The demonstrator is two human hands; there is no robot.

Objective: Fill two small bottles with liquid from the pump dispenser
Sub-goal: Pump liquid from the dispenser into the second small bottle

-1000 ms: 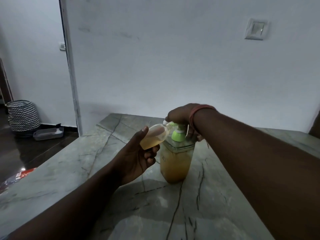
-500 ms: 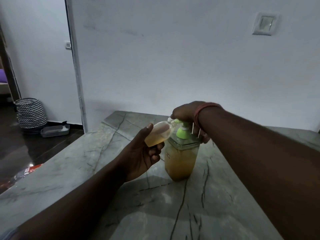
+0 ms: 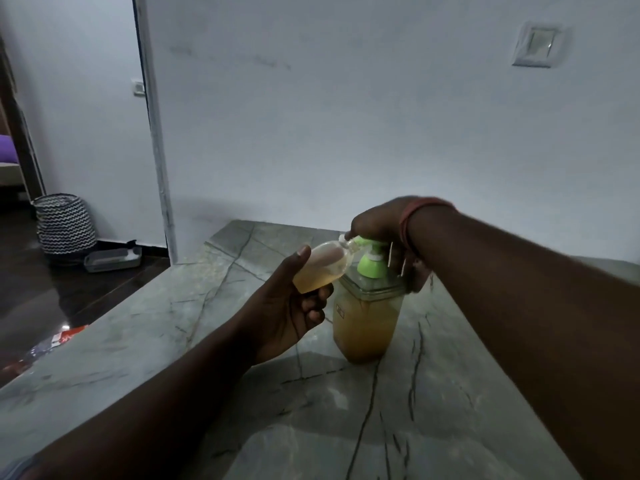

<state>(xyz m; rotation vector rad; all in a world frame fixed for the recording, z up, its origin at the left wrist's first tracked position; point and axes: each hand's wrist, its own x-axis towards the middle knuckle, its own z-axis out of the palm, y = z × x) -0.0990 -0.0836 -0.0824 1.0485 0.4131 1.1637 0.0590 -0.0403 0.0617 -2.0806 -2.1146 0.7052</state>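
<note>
A square clear pump dispenser (image 3: 365,323) full of amber liquid stands on the marble counter (image 3: 173,334), with a green pump (image 3: 371,263) on top. My right hand (image 3: 384,226) rests over the pump head, fingers closed on it. My left hand (image 3: 287,310) holds a small clear bottle (image 3: 323,268) tilted, its mouth against the green spout. Amber liquid fills the lower part of the small bottle. A second small bottle is not in view.
The white wall (image 3: 346,116) rises right behind the counter. On the dark floor at the left stand a zigzag-patterned basket (image 3: 64,223) and a flat grey tray (image 3: 112,259). A red packet (image 3: 65,336) lies by the counter's left edge.
The view has shifted a little to the left and down. Both hands stay at the dispenser, and the small bottle stays at the spout with about the same liquid level.
</note>
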